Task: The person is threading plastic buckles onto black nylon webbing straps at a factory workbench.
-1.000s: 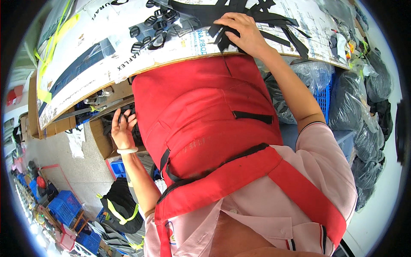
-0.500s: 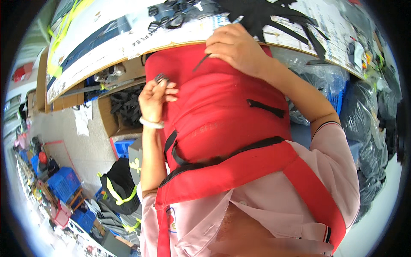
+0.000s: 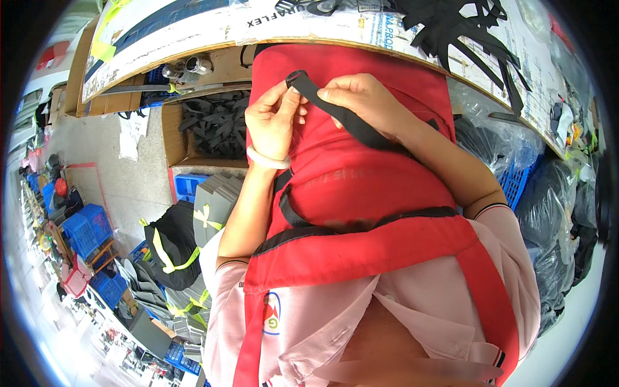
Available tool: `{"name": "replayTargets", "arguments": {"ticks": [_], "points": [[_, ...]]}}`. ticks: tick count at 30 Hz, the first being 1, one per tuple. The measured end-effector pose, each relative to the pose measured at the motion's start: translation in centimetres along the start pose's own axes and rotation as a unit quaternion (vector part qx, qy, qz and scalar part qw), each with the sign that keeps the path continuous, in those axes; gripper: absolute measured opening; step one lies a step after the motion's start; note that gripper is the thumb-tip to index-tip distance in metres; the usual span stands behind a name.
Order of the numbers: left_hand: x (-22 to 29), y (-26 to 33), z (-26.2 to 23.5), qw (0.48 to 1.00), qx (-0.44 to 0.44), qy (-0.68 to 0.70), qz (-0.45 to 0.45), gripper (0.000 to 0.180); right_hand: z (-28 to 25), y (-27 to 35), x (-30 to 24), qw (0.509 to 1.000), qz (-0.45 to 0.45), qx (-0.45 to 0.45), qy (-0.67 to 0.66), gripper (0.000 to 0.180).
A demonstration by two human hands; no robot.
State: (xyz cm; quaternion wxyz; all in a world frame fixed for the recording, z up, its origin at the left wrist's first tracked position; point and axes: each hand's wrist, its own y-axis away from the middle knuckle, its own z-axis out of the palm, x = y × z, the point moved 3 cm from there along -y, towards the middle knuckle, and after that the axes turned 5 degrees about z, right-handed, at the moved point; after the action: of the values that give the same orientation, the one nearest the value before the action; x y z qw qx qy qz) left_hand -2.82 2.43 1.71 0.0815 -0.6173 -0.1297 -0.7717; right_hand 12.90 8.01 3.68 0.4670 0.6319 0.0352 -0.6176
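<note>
My left hand (image 3: pixel 274 119) and my right hand (image 3: pixel 361 97) meet over my red apron (image 3: pixel 361 193), just below the table's edge. Between them runs a black webbing strap (image 3: pixel 348 119). My right hand grips the strap along its length. My left hand pinches a small black plastic buckle (image 3: pixel 295 79) at the strap's upper end. A white bangle circles my left wrist. More loose black straps (image 3: pixel 451 32) lie in a tangle on the table top above.
The work table (image 3: pixel 213 29) is covered with printed cardboard. Under it stands a cardboard box of black straps (image 3: pixel 213 122). Blue crates (image 3: pixel 87 229) and black bags with yellow bands (image 3: pixel 171 248) sit on the floor at left. Dark plastic bags (image 3: pixel 561 213) pile at right.
My right hand came down from the strap pile on the table, bringing one strap. My left hand rose from below the table with the buckle, and both hands now meet at the apron.
</note>
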Motion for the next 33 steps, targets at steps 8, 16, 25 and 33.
{"name": "replayTargets", "arguments": {"ticks": [8, 16, 25, 33], "points": [[1.0, -0.5, 0.2, 0.938, 0.006, -0.260, 0.231, 0.016, 0.4, -0.3, -0.7, 0.986, 0.002, -0.029, -0.166, 0.022], [0.6, 0.1, 1.3, 0.901, -0.027, -0.323, 0.287, 0.015, 0.0, -1.4, 0.2, 0.982, -0.109, 0.000, -0.154, 0.023], [-2.7, -1.1, -0.8, 0.970, -0.070, 0.190, -0.131, 0.022, -1.2, -2.2, 0.9, 0.970, -0.239, 0.035, 0.037, 0.014], [0.0, -0.9, 1.0, 0.997, 0.019, 0.075, -0.001, 0.016, -0.9, 1.5, -2.9, 0.960, -0.168, 0.079, 0.209, 0.016]]}}
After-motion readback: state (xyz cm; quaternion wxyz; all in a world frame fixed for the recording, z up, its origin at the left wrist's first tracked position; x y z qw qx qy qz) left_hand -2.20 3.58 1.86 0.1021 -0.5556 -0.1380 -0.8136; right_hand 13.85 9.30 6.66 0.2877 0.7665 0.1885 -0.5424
